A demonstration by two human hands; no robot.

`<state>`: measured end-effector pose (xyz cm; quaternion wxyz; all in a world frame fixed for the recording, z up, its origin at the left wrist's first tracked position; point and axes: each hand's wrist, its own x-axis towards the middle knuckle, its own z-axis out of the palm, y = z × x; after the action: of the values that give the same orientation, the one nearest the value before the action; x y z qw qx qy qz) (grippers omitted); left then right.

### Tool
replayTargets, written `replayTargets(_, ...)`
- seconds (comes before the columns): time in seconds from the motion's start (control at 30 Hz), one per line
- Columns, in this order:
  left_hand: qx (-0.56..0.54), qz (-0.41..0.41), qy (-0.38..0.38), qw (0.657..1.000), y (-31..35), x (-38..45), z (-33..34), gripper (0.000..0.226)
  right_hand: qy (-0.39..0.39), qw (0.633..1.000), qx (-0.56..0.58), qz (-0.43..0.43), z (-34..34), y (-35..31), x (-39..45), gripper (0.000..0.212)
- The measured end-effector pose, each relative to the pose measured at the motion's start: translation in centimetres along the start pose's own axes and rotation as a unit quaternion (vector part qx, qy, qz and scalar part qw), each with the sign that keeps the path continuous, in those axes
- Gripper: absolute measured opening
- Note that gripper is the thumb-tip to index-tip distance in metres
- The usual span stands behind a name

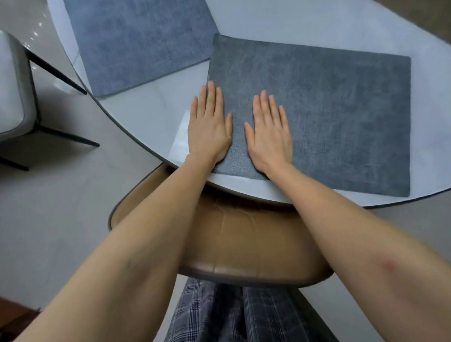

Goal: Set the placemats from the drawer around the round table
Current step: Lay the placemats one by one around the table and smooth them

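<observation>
Near placemat (332, 121) lay flat on tabletop (278, 23), at edge above brown chair (247, 246). My left hand (207, 128) and right hand (269, 133) pressed its left end, fingers straight, slightly spread. Second placemat (138, 38) lay left of it, corners nearly touching.

Placemats: 2 — near placemat (332, 121) and far placemat (138, 38), both blue-grey, both flat on tabletop.
Tables: 1 — round table (303, 17), pale top, only part in frame.
Chairs: 2 — tan chair (247, 241) tucked at table edge; grey chair (4, 84) at frame left, part cut off.
Hands: 2 — left hand (208, 125), right hand (269, 133), both w/ fingers straight, palms down.
Forearms: 2, bare.
Plaid garment: 1 — plaid trousers (224, 319), bottom of frame, part seen only.
</observation>
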<state>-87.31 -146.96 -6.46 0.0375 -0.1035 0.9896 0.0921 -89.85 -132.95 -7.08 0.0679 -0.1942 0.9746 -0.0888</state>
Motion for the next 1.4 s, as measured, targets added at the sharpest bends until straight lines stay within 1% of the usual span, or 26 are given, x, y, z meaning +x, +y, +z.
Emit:
replayTargets(0.1,0.033,0.082,-0.038,0.995,0.8,-2.8,0.3,0.06,0.007,1.0,-0.019,0.012,0.1,0.2,0.4,0.059)
replayTargets(0.17,0.036,0.083,-0.059,0.994,0.8,-4.3,0.2,0.061,0.001,1.0,-0.016,0.008,0.2,0.1,0.4,0.06)
replayTargets(0.27,0.04,0.05,-0.097,0.993,1.0,-4.4,-0.3,0.061,-0.016,1.0,-0.01,-0.02,0.2,0.9,-0.2,0.061)
replayTargets(0.33,0.045,0.022,-0.114,0.992,2.2,-4.0,-0.7,0.063,-0.016,1.0,-0.009,-0.016,-0.1,2.6,-1.3,0.061)
replayTargets(0.47,0.035,-0.063,-0.147,0.987,5.4,-3.9,-1.2,0.075,0.002,0.998,-0.004,0.057,-1.0,8.1,-5.5,0.06)
replayTargets(0.57,0.045,-0.098,-0.156,0.982,6.9,-3.5,-1.4,0.078,0.01,0.993,-0.016,0.121,-1.7,13.0,-9.2,0.06)
replayTargets(0.67,0.04,-0.132,-0.152,0.979,8.5,-3.2,-1.6,0.079,0.001,0.991,-0.027,0.133,-2.1,15.1,-11.3,0.06)
replayTargets(0.7,0.039,-0.113,-0.149,0.982,9.8,-3.0,-1.6,0.079,0.002,0.991,-0.027,0.133,-2.1,15.3,-11.4,0.06)
replayTargets(0.8,0.003,0.004,-0.14,0.99,14.9,-2.8,-1.2,0.075,0.005,0.991,-0.021,0.134,-2.3,15.0,-11.2,0.06)
replayTargets(0.87,-0.017,0.036,-0.157,0.987,18.1,-3.1,-0.2,0.073,-0.012,0.991,-0.023,0.128,-2.3,15.4,-11.1,0.061)
replayTargets(0.93,0.012,0.038,-0.168,0.985,19.4,-3.5,1.0,0.073,-0.03,0.994,-0.024,0.099,-2.4,16.6,-11.3,0.062)
replayTargets(1.03,0.042,0.036,-0.18,0.982,19.5,-3.5,1.0,0.075,-0.046,0.996,-0.017,0.068,-3.1,19.5,-12.6,0.065)
replayTargets(1.17,0.061,0.034,-0.21,0.975,20.0,-3.1,-0.1,0.078,-0.082,0.991,0.001,0.107,-4.1,23.0,-14.6,0.067)
replayTargets(1.27,0.07,0.035,-0.241,0.967,20.4,-2.5,-1.2,0.082,-0.106,0.988,0.009,0.109,-4.7,22.9,-14.8,0.067)
replayTargets(1.4,0.102,0.05,-0.294,0.949,20.7,-1.1,-2.8,0.082,-0.172,0.979,0.007,0.108,-6.5,22.8,-14.6,0.066)
